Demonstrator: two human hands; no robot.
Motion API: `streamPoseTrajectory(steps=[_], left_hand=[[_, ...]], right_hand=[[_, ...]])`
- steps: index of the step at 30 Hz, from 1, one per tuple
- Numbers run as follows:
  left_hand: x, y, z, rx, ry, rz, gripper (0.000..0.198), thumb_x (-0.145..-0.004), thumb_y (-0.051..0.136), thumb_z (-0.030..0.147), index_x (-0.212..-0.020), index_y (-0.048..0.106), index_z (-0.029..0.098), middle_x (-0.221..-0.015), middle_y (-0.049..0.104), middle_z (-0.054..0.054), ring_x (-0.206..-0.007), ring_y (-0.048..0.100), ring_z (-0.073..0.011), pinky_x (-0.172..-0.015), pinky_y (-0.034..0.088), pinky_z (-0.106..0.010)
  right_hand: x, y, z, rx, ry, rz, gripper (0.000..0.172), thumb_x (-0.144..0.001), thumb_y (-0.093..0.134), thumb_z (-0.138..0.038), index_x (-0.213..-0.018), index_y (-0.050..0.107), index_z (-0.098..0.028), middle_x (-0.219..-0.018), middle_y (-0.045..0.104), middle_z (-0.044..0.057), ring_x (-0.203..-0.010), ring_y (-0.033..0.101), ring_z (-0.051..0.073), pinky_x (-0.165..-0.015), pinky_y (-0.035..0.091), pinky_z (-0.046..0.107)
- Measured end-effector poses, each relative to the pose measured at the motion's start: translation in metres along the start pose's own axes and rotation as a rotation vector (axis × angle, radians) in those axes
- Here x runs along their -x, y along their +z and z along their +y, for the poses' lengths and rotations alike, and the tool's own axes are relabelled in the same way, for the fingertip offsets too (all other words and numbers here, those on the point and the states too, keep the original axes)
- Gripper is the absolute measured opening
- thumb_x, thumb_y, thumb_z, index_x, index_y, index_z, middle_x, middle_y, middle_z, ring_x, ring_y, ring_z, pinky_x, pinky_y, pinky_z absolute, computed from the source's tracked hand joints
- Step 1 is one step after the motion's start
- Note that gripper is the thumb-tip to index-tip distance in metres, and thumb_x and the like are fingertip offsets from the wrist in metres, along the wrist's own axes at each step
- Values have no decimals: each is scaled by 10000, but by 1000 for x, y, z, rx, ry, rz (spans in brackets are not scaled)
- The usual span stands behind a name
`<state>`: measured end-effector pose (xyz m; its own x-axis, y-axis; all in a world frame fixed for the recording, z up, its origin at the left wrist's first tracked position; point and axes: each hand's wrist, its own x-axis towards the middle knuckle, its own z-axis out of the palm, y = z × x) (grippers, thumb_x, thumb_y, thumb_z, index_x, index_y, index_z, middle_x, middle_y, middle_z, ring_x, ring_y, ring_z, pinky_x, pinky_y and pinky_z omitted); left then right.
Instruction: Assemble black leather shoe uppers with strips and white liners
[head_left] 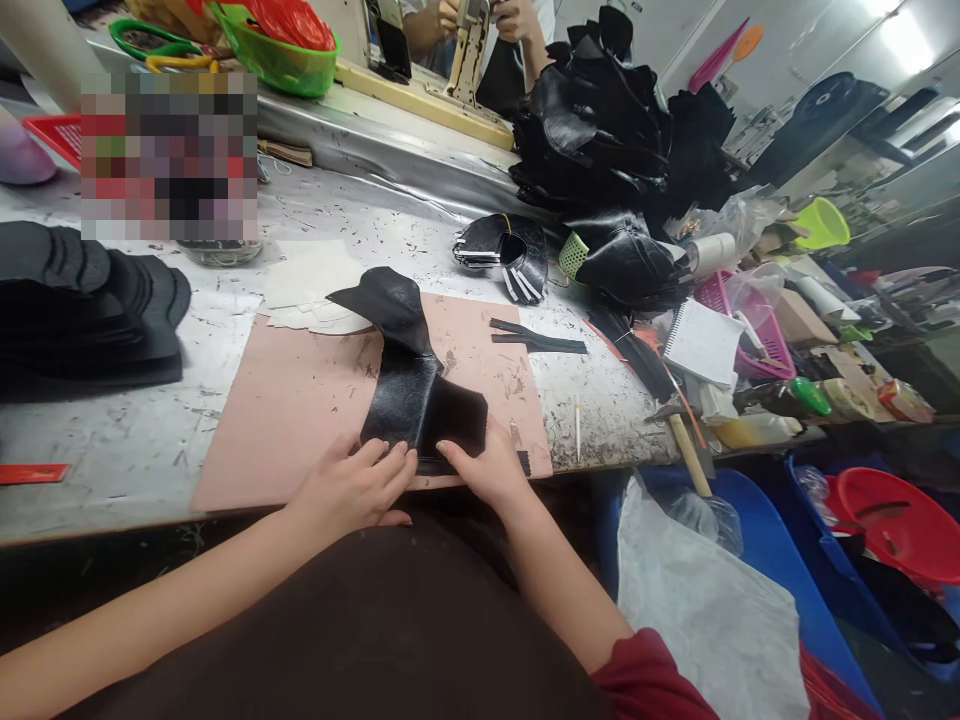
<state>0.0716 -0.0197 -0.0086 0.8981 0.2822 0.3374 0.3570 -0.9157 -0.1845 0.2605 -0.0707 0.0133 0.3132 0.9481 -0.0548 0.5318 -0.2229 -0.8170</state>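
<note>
A black leather piece (pixel 405 385) lies on a pink board (pixel 292 410) at the table's front edge, its upper part folded and raised. My left hand (pixel 356 480) presses its fingertips on the lower left edge, thumb below the table edge. My right hand (pixel 484 460) grips the lower right corner, thumb on top and the other fingers hidden beneath. Right of the leather are black zipper strips (pixel 540 340); the end of another dark strip (pixel 523 462) shows by my right wrist. White sheets (pixel 311 285) lie behind the board's left part.
Black foam-like pieces (pixel 90 310) are stacked at the left. Black leather (pixel 592 120) is piled at the back, near a person's hands (pixel 514 20) at a machine. A white pen (pixel 577 430), a notebook (pixel 701 343) and a hammer handle (pixel 690 455) lie right. Blue bins (pixel 765 530) stand below.
</note>
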Motion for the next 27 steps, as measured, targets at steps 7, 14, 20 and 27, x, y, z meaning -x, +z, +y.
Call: streamPoseTrajectory(steps=[7,14,20,27], left_hand=[[-7,-5,0,-34,31,-20,501,-744,521,549,-1066,587,171,-928,665,-65,-719,506,-202,-666,309,-359],[-20,-4,4,-65,164,23,373,-760,505,463,-864,625,125,-802,651,-86,-626,513,-180,-567,314,-326],[-18,-8,16,-89,147,183,179,-785,425,200,-831,597,175,-866,687,-43,-668,593,-190,-571,361,-307],[-21,-8,15,-24,184,221,219,-777,385,107,-743,596,153,-773,700,-75,-666,607,-176,-580,395,-291]], right_hand=[[1,-4,-5,115,-2,-63,315,-703,605,-244,-1009,560,-184,-961,631,69,-924,594,226,-801,478,356],[2,-3,-7,291,-81,-100,244,-730,573,-268,-965,577,-201,-1014,577,69,-929,579,218,-780,477,331],[8,1,-10,549,-52,-73,260,-727,576,-328,-947,584,-190,-946,556,71,-766,599,205,-646,464,303],[10,-17,-1,315,35,-53,189,-691,578,-300,-843,612,-194,-840,591,59,-790,584,225,-686,458,334]])
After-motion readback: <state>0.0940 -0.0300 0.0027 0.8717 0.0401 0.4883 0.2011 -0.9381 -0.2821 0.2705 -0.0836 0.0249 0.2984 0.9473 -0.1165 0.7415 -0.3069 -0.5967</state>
